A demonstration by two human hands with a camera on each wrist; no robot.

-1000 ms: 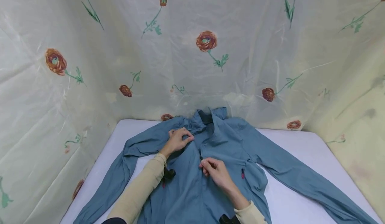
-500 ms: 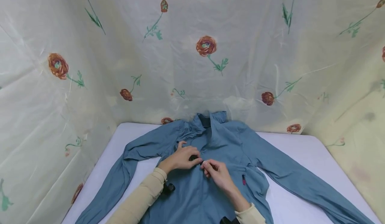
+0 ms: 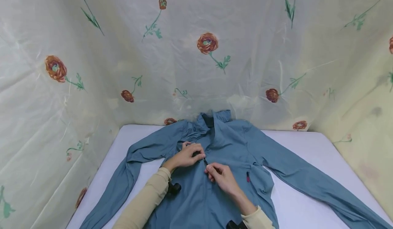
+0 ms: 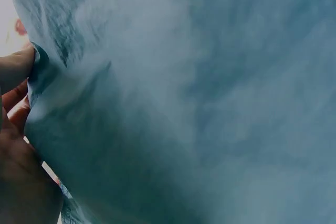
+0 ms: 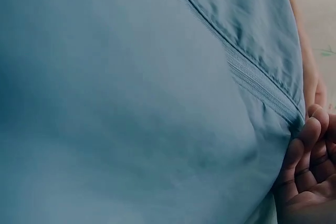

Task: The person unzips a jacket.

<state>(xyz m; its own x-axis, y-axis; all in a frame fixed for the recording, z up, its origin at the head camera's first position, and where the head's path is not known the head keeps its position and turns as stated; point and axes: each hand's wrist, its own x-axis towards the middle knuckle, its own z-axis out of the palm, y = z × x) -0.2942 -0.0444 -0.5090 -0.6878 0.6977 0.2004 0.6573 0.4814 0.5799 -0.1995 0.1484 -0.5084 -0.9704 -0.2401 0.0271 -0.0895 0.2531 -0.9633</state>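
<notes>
A blue zip-front jacket (image 3: 190,201) lies front up, its sleeves spread and its collar at the far side. My left hand (image 3: 188,156) pinches the cloth of the chest beside the front opening; the left wrist view shows its thumb (image 4: 16,66) and fingers at a fold of the fabric. Just below and to the right, my right hand (image 3: 223,178) pinches the front edge at the zipper. In the right wrist view, the zipper strip (image 5: 262,87) runs down to those fingertips (image 5: 310,129). A small dark zipper pull (image 3: 205,161) shows between the two hands.
The jacket lies on a white-covered table (image 3: 294,150). Pale curtains (image 3: 245,24) with a flower print stand at the back and both sides, close to the collar. A red-tabbed pocket zipper (image 3: 248,176) sits on the jacket's right front.
My left hand has let go of its spot near the collar, moved down and right to the front opening beside my right hand, then shifted slightly up. The right hand has hardly moved.
</notes>
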